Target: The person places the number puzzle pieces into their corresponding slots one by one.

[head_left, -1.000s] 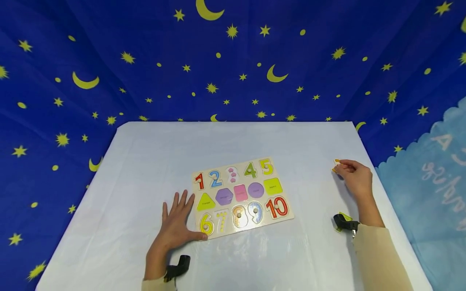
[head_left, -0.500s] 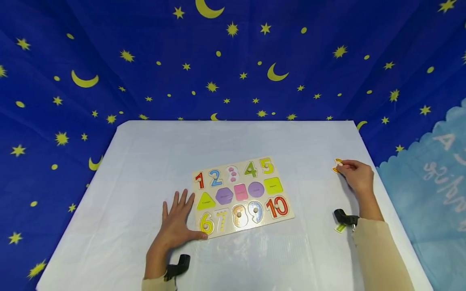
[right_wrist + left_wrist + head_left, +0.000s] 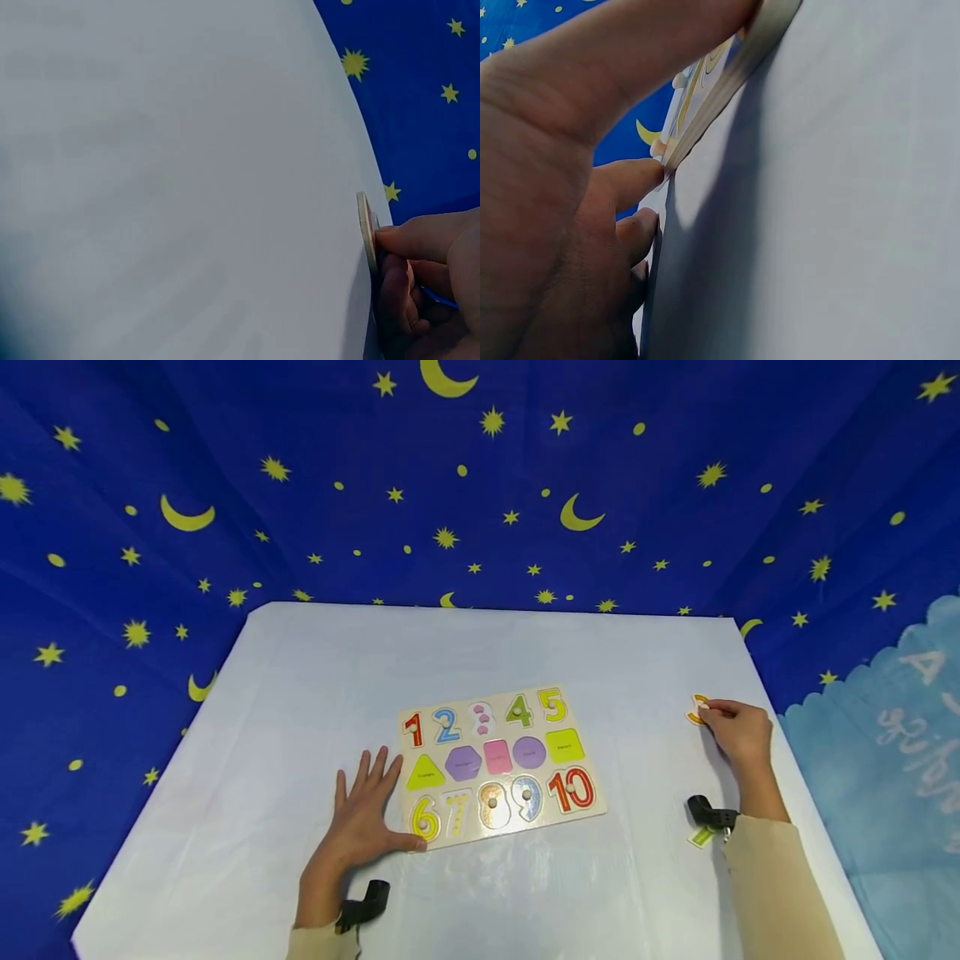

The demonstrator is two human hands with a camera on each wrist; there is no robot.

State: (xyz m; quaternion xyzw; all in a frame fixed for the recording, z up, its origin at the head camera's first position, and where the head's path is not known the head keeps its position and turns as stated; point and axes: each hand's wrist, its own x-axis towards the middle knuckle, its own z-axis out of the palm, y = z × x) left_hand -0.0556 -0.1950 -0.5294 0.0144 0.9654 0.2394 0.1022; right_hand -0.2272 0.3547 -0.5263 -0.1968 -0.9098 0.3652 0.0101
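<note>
Head view. The left hand is lying flat on the white table, fingers straight and spread, its thumb touching the near left corner of the puzzle board beside the yellow 6. The board is sitting mid-table; the slots for 3 and 7 are showing bare. Well apart, near the table's right edge, the right hand is resting with curled fingertips on a small yellow-and-orange number piece lying on the cloth. A green scrap is lying beside the right wrist.

Left wrist view. The left hand is filling the frame, its thumb lying along the board's edge; the other fingers are extending straight across the table.

Right wrist view. The fingertips are pinching the number piece, seen edge-on as a thin flat disc against the table; whether it is lifting clear of the cloth cannot be told.

Handling. The piece is appearing thin, rigid and light, probably plywood; its flat faces may be offering little purchase, so the rim, or a peg if present, is seeming the better hold.
</note>
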